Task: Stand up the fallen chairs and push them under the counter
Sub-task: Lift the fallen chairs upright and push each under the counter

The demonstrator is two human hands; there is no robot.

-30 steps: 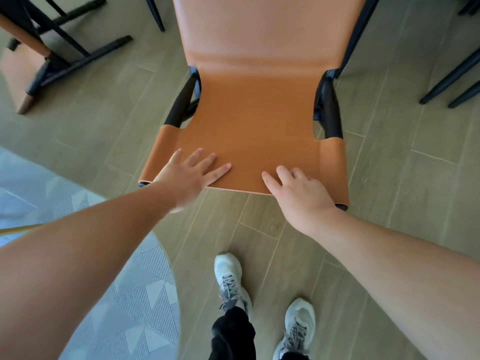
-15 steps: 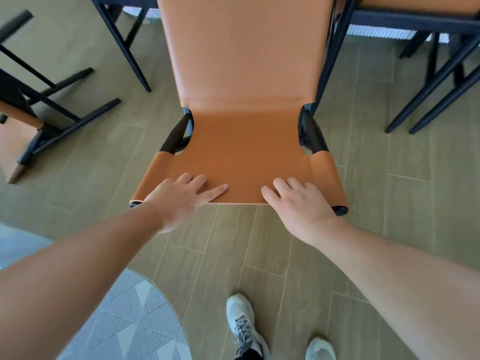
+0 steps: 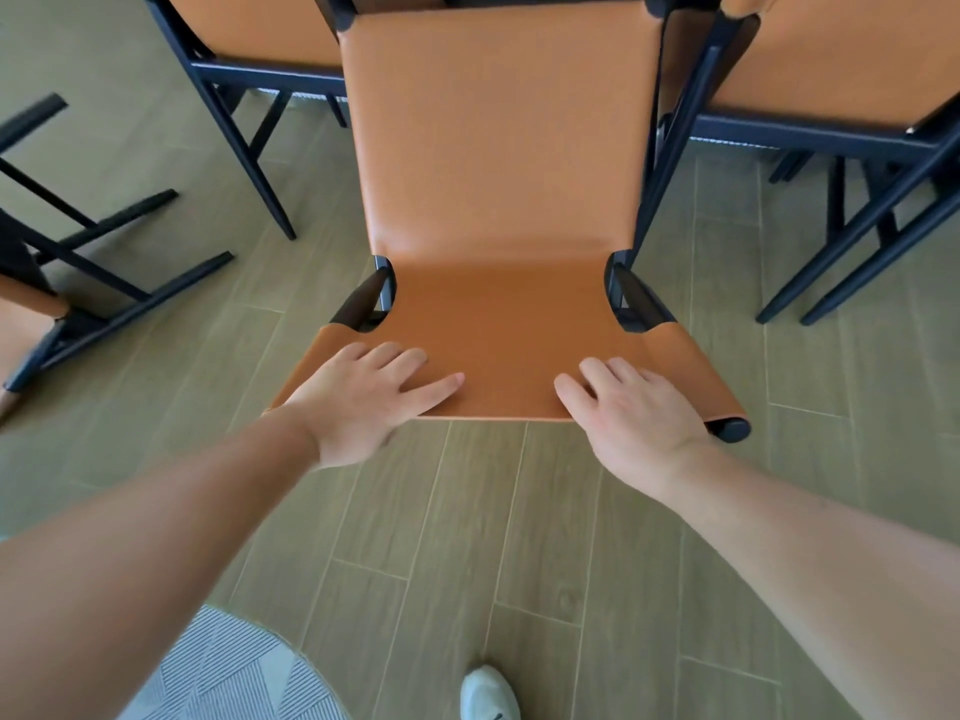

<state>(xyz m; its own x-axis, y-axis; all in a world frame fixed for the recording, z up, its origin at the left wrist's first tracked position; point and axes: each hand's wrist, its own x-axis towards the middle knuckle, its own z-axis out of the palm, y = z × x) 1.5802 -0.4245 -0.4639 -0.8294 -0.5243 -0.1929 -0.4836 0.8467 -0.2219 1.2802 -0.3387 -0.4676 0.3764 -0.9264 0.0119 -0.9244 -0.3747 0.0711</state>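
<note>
An upright chair (image 3: pixel 498 200) with orange leather and a black frame stands in front of me, its backrest edge nearest. My left hand (image 3: pixel 363 394) lies flat on the left part of that top edge, fingers straight. My right hand (image 3: pixel 631 407) presses on the right part, fingers slightly bent over the leather. Two more upright orange chairs flank it: one at the upper left (image 3: pixel 249 39) and one at the upper right (image 3: pixel 841 70). A fallen chair (image 3: pixel 47 304) lies on its side at the left edge, black legs pointing right.
Wood-look floor tiles (image 3: pixel 519 537) run under everything. A grey patterned round rug (image 3: pixel 228 672) lies at the bottom left. My white shoe (image 3: pixel 488 693) shows at the bottom centre. The counter itself is out of view above the chairs.
The chair has slid forward, away from me, between the two neighbouring chairs, with both hands staying on its top edge. I have stepped forward; the rug and my shoes dropped toward the bottom of the view.
</note>
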